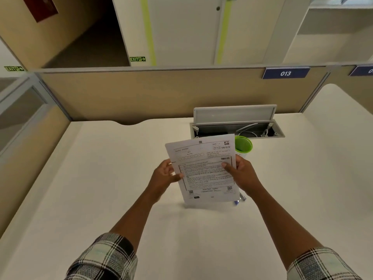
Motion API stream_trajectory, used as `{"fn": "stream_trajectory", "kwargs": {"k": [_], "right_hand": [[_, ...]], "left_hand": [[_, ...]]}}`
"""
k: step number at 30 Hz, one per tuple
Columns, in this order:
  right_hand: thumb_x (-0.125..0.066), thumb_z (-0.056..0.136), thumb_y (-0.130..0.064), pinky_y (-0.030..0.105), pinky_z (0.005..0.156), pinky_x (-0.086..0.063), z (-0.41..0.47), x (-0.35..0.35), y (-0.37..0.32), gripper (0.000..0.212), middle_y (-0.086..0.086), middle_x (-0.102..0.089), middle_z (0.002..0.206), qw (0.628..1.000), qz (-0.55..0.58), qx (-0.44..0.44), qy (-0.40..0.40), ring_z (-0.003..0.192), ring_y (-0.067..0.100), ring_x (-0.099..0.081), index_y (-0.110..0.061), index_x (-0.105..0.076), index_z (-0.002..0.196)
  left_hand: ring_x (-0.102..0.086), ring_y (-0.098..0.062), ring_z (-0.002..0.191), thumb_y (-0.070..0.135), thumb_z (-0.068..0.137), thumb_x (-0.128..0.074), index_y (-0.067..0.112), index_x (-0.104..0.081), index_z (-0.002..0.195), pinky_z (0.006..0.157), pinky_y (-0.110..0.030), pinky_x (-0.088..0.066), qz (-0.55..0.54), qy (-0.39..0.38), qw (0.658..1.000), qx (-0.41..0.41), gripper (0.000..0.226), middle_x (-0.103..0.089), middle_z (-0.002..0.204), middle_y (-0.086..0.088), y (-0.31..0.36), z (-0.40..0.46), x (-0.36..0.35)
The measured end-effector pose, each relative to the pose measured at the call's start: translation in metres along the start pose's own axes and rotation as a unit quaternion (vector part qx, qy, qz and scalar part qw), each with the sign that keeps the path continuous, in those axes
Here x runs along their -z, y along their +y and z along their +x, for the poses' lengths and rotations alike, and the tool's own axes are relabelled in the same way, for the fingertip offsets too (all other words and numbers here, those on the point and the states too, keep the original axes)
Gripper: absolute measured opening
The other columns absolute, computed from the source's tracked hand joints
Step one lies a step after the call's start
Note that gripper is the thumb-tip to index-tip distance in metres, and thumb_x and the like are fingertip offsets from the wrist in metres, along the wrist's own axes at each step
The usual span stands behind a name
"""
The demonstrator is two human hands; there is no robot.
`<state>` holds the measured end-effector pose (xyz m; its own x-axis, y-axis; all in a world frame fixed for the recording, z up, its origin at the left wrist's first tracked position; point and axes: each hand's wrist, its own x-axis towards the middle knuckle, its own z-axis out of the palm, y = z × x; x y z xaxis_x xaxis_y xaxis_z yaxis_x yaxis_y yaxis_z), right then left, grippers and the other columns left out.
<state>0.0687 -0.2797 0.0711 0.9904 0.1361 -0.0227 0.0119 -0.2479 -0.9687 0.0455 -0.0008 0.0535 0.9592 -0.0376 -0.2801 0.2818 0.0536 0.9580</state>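
We hold the printed sheets [203, 168] up over the desk [101, 178].

Our left hand [164, 176] and right hand [242, 174] pinch opposite side edges, thumbs in front, probably to square them, with the green cup [243, 144] just behind.

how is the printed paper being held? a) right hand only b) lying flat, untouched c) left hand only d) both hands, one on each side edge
d: the left hand grips the left edge of the printed paper while the right hand grips its right edge.
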Motion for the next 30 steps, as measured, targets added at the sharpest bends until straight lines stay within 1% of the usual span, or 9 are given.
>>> {"fn": "stream_trajectory", "kwargs": {"k": [2, 5, 9, 14, 16, 19, 22, 26, 30], "right_hand": [[-0.065, 0.091, -0.024, 0.03, 0.074, -0.06, -0.003, -0.005, 0.007, 0.019, -0.005, -0.075, 0.106, 0.999, 0.048, -0.014, 0.006, 0.094, 0.016, -0.073, -0.033, -0.069, 0.107], [-0.067, 0.09, -0.022, 0.033, 0.079, -0.06, -0.006, -0.012, 0.016, 0.02, -0.002, -0.075, 0.107, 0.997, 0.069, -0.017, 0.014, 0.097, 0.018, -0.072, -0.03, -0.07, 0.107], [-0.069, 0.089, -0.021, 0.023, 0.077, -0.059, -0.012, -0.019, 0.018, 0.023, -0.011, -0.075, 0.104, 0.997, 0.055, -0.016, 0.047, 0.095, 0.01, -0.071, -0.04, -0.069, 0.102], [-0.065, 0.091, -0.026, 0.003, 0.067, -0.048, -0.018, -0.024, 0.015, 0.035, -0.038, -0.067, 0.095, 0.997, 0.003, 0.007, 0.073, 0.09, -0.013, -0.064, -0.06, -0.061, 0.095], [-0.064, 0.092, -0.026, 0.004, 0.068, -0.049, -0.02, -0.026, 0.017, 0.031, -0.037, -0.067, 0.096, 0.997, -0.005, 0.01, 0.074, 0.091, -0.013, -0.064, -0.056, -0.061, 0.099], [-0.065, 0.091, -0.02, 0.011, 0.074, -0.053, -0.022, -0.027, 0.027, 0.03, -0.021, -0.071, 0.104, 0.997, 0.007, 0.009, 0.071, 0.097, -0.002, -0.067, -0.043, -0.06, 0.11], [-0.063, 0.093, -0.019, 0.012, 0.077, -0.054, -0.021, -0.028, 0.033, 0.026, -0.012, -0.07, 0.11, 0.997, 0.003, 0.003, 0.074, 0.1, 0.003, -0.067, -0.032, -0.059, 0.116], [-0.058, 0.096, -0.023, 0.006, 0.071, -0.051, -0.02, -0.029, 0.032, 0.022, -0.012, -0.068, 0.106, 0.996, -0.018, 0.006, 0.087, 0.097, -0.002, -0.063, -0.031, -0.059, 0.116], [-0.059, 0.095, -0.024, 0.005, 0.071, -0.049, -0.02, -0.028, 0.033, 0.025, -0.015, -0.068, 0.107, 0.996, -0.022, 0.01, 0.089, 0.095, -0.009, -0.063, -0.029, -0.059, 0.12]], "left_hand": [[-0.068, -0.022, 0.11, 0.003, 0.081, -0.075, 0.017, -0.058, 0.124, 0.093, -0.039, -0.056, -0.024, -0.014, 0.999, -0.018, 0.048, -0.073, 0.117, -0.001, -0.008, -0.001, -0.01], [-0.072, -0.018, 0.097, 0.01, 0.089, -0.068, 0.027, -0.069, 0.104, 0.076, -0.025, -0.06, 0.023, 0.06, 0.997, -0.05, 0.023, -0.077, 0.1, 0.008, -0.011, -0.001, -0.021], [-0.072, -0.011, 0.091, 0.013, 0.093, -0.064, 0.029, -0.069, 0.101, 0.073, -0.021, -0.059, 0.063, 0.114, 0.987, -0.089, 0.019, -0.075, 0.096, 0.014, -0.015, -0.003, -0.028], [-0.071, 0.001, 0.085, 0.009, 0.092, -0.064, 0.031, -0.07, 0.096, 0.067, -0.009, -0.052, 0.052, 0.16, 0.978, -0.119, 0.024, -0.074, 0.087, 0.021, -0.018, -0.009, -0.036], [-0.069, 0.002, 0.085, 0.011, 0.092, -0.065, 0.031, -0.069, 0.097, 0.068, -0.007, -0.051, 0.075, 0.169, 0.975, -0.126, 0.022, -0.072, 0.09, 0.02, -0.021, -0.009, -0.036], [-0.066, 0.007, 0.088, 0.012, 0.091, -0.066, 0.024, -0.065, 0.106, 0.07, -0.008, -0.053, 0.092, 0.167, 0.974, -0.122, 0.019, -0.07, 0.098, 0.016, -0.026, -0.007, -0.037], [-0.066, 0.007, 0.088, 0.013, 0.094, -0.063, 0.03, -0.065, 0.103, 0.072, -0.009, -0.054, 0.106, 0.167, 0.973, -0.123, 0.02, -0.069, 0.097, 0.021, -0.025, -0.006, -0.038], [-0.068, 0.005, 0.086, 0.012, 0.095, -0.06, 0.042, -0.064, 0.093, 0.068, -0.01, -0.054, 0.1, 0.166, 0.972, -0.134, 0.031, -0.07, 0.092, 0.023, -0.02, -0.006, -0.039], [-0.068, 0.005, 0.086, 0.014, 0.095, -0.061, 0.031, -0.066, 0.102, 0.067, -0.007, -0.051, 0.094, 0.167, 0.971, -0.143, 0.019, -0.069, 0.096, 0.019, -0.023, -0.006, -0.04]]}}
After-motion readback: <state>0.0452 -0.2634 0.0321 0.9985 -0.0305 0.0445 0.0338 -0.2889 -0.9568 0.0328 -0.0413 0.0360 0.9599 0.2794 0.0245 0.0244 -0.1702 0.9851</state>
